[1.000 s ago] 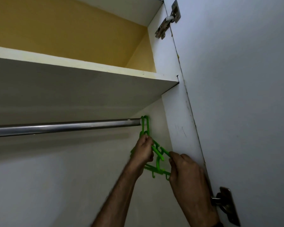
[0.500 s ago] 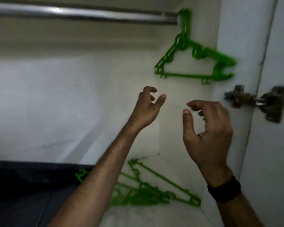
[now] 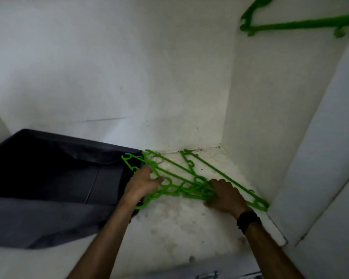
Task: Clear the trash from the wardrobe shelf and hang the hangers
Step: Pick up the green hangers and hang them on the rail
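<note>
Head view: both hands are down on the wardrobe shelf, working in a tangle of green plastic hangers that lies flat in the corner formed by the back wall and the right side panel.

**Hand state.** The left hand rests palm-down on the left end of the pile, fingers spread loosely over the bars; whether it has closed on one cannot be told. The right hand is curled into the crowded middle of the pile, fingers hooked among the overlapping frames, apparently gripping at least one. A black wristband sits on the right wrist.

**Handling judgement.** The hangers are thin moulded plastic, so they are probably very light, fairly stiff along the bars and somewhat springy. Their hooks and notches are interlocked, so lifting one is likely to drag its neighbours. The best hold is probably at the neck just below the hook, or at the shoulder bar, with the other hand pinning the remaining pile. Sharp twisting could snap a thin section.

**Count.**
- Loose hangers on the shelf: at least three, perhaps four; the overlap prevents an exact count.
- Hung hangers: at least one, high above the pile near the right panel, cropped by the frame edge.
- One dark fabric bag or case, left of the pile, with one hanger end lying over its edge.
- Trash: only small dark specks near the back corner.
</note>
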A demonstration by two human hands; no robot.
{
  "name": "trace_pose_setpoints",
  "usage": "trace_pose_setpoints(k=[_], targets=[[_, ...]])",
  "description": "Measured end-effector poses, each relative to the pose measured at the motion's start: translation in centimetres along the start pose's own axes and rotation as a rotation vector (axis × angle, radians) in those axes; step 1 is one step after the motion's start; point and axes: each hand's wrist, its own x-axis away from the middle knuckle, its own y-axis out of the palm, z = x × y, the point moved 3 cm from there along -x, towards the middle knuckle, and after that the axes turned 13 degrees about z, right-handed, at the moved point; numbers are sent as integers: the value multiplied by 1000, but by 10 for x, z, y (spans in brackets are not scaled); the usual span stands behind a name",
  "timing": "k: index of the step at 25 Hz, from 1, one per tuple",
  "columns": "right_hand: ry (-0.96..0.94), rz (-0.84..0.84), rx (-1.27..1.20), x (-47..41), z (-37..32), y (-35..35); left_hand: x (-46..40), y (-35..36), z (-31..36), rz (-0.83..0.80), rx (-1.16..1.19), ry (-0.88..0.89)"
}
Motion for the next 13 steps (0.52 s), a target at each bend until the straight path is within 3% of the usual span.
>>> trace_pose_setpoints(k=[3,6,9,11,13], targets=[[-27,53,98,-5,5,11,6,9,-29,-118,-302,-24],[-49,75,-43,-8,6,8,12,22,-28,-43,-483,36],[-60,190,-358,-6,-1,-1,12,27,-21,19,-482,96],[-45,289,-440,-7,-6,-11,11,23,-19,37,-422,124],[-36,263,-458,-10,-9,-17,9,14,-14,108,-310,174]])
